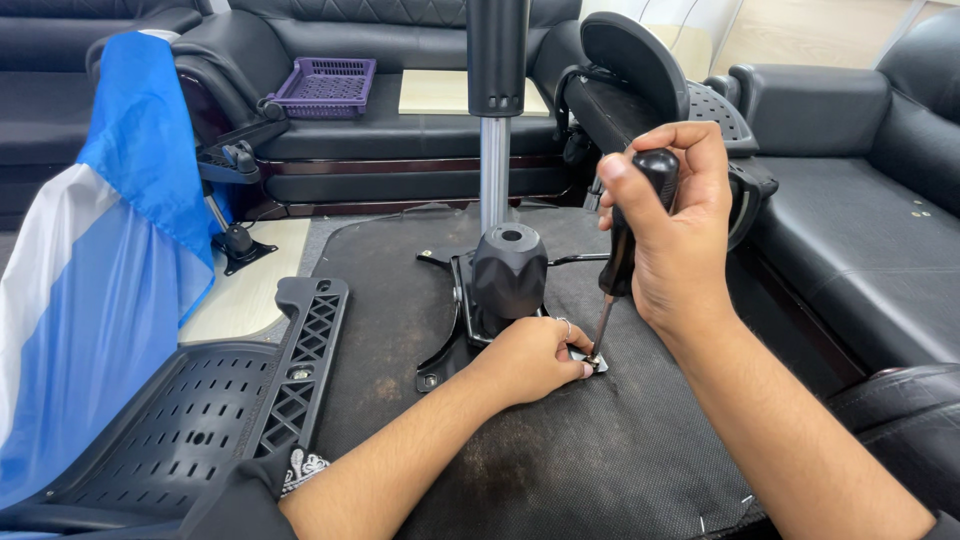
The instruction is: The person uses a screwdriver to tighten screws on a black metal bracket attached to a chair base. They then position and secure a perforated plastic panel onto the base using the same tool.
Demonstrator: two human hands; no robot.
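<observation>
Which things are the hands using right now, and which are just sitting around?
In use:
- screwdriver, gripped by the right hand
- left hand, steadying the tip at the metal bracket
- upturned chair seat under it

Lying about:
- purple basket on the black sofa
- plastic backrest, left
- blue and white cloth

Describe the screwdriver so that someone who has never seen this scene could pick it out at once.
Start at the upturned chair seat, the wide black fabric panel in the middle, with the metal plate bolted to it. At that plate's near right corner, the right hand holds the screwdriver upright, tip down beside the left hand. Its black handle and thin steel shaft set it apart from the thick chrome column.
</observation>
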